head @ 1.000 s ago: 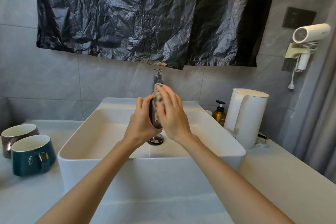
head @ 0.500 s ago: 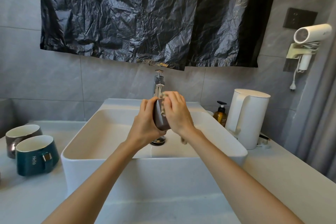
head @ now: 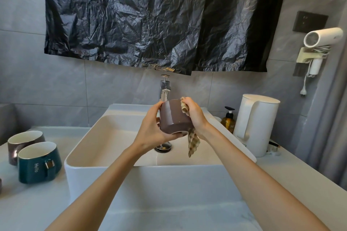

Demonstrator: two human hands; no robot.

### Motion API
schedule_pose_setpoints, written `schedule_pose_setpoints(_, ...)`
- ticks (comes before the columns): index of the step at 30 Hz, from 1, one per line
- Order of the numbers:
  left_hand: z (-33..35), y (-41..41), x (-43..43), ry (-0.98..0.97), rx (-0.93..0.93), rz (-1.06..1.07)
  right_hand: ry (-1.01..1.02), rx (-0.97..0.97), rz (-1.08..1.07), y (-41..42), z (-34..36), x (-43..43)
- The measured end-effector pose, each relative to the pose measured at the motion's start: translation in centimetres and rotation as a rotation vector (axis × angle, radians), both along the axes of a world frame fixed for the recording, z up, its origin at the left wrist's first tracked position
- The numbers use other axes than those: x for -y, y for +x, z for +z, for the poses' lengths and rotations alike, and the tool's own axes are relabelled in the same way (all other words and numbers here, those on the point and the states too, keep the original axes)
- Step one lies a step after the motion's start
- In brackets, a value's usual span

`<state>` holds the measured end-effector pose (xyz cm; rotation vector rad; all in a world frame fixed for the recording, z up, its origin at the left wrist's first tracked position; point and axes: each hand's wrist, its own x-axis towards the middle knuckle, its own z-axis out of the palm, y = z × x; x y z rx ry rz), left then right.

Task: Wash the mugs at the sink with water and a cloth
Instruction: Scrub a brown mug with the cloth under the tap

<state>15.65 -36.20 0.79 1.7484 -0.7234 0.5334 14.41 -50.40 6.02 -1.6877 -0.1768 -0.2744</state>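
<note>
**A:** What stands around the sink [head: 131, 164]?

**B:** A chrome tap [head: 165, 90] on the far side, under a crinkled black plastic sheet [head: 150, 18]. To the right are a smooth white kettle [head: 257, 124] and an amber pump bottle [head: 228, 120]. A teal mug [head: 37, 163] sits on the counter to the left.

**A:** And the mug being washed?

**B:** The glossy brown mug [head: 173, 118] is held tilted above the basin. The left hand [head: 152, 131] curls round its left side and underside. The right hand [head: 195, 114] clutches a checked cloth [head: 193, 144] against its right side, and the cloth's tail hangs down.
</note>
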Motion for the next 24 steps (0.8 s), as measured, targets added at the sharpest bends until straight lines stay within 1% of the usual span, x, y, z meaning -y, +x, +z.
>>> schedule_pose_setpoints(2, -0.1, 0.1, -0.2, 0.014, 0.023, 0.034, 0.012, 0.039, -0.002, -0.2, -0.7, -0.3)
schedule_pose_setpoints(4, -0.2, 0.3, -0.4, 0.028, 0.026, 0.071, -0.099, 0.17, -0.033, -0.1, -2.1, -0.5)
schedule_pose_setpoints(6, -0.4, 0.5, -0.7, 0.072, 0.057, 0.118, -0.342, 0.32, -0.098, -0.6, -3.6, -0.6)
schedule_pose_setpoints(10, -0.6, 0.5, -0.6, 0.183, 0.132, 0.176, -0.926, 0.58, -0.29, -1.8, -4.5, -1.0)
schedule_pose_setpoints(11, -0.5, 0.4, -0.5, 0.199, 0.153, 0.182, -1.002, 0.625, -0.324, -1.8, -4.1, -1.1)
schedule_pose_setpoints(12, -0.5, 0.3, -0.4, 0.208, 0.169, 0.184, -1.008, 0.632, -0.331, -1.5, -3.5, -1.2)
schedule_pose_setpoints(13, -0.4, 0.1, -0.3, 0.21, 0.186, 0.188, -0.96, 0.588, -0.318, -1.1, -2.7, -1.3)
schedule_pose_setpoints(16, -0.3, -0.1, -0.2, 0.209, 0.199, 0.233, -0.7, 0.425, -0.242, 0.1, -1.9, -1.7)
schedule_pose_setpoints(17, -0.4, 0.0, -0.4, 0.214, 0.187, 0.254, -0.692, 0.421, -0.241, 0.0, -2.3, -1.9)
schedule_pose_setpoints(18, -0.5, 0.1, -0.6, 0.217, 0.172, 0.272, -0.74, 0.455, -0.255, -0.2, -3.0, -2.1)
schedule_pose_setpoints(20, -0.6, 0.3, -1.0, 0.23, 0.148, 0.278, -0.902, 0.565, -0.291, -1.0, -4.7, -2.5)
schedule_pose_setpoints(24, -0.5, 0.2, -0.9, 0.272, 0.155, 0.248, -1.084, 0.584, -0.39, -1.1, -4.8, -2.5)
